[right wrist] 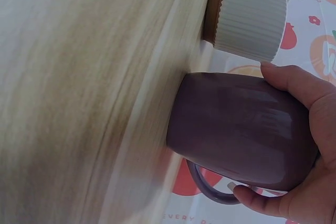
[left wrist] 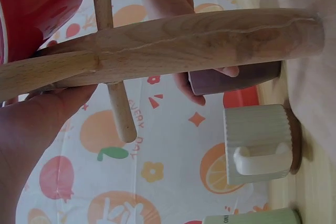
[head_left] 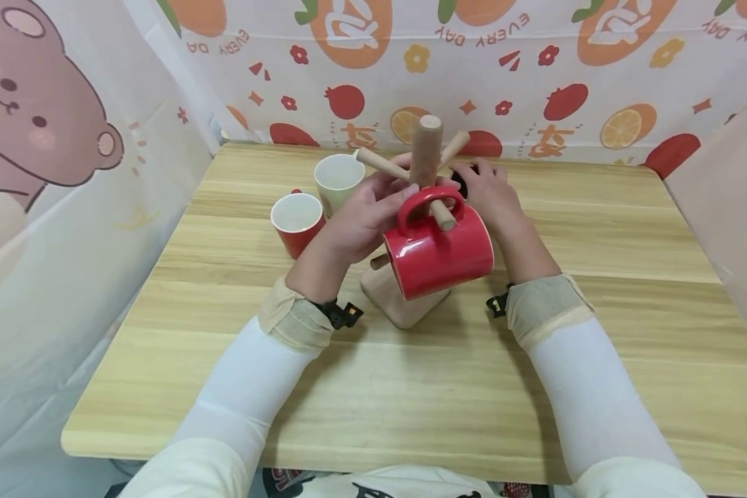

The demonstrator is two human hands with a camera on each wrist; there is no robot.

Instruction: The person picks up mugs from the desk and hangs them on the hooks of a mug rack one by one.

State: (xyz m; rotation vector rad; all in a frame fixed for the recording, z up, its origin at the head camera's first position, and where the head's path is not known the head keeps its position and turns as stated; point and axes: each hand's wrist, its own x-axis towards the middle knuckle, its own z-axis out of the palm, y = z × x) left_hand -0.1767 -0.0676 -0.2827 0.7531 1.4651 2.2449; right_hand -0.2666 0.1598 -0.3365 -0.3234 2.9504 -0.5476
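A wooden mug tree [head_left: 426,152] with several pegs stands mid-table on a rounded base [head_left: 404,304]. A glossy red mug [head_left: 442,252] hangs by its handle from the front peg, tilted on its side. My left hand [head_left: 370,214] grips the post just behind that mug's handle, its fingers partly hidden by the post. Beyond the tree, my right hand [head_left: 488,190] holds a dark purple mug [right wrist: 241,129] around its rim, thumb and fingers on opposite sides. The mug's base is close to the tabletop, and its handle [right wrist: 210,187] points away from the ribbed mug.
Left of the tree stands a second red mug [head_left: 299,238] with a white inside. Behind it is a pale green mug [head_left: 339,173]. A ribbed whitish mug [right wrist: 249,22] with a brown base stands near the purple one. A printed fabric curtain [head_left: 373,83] borders the table's back edge.
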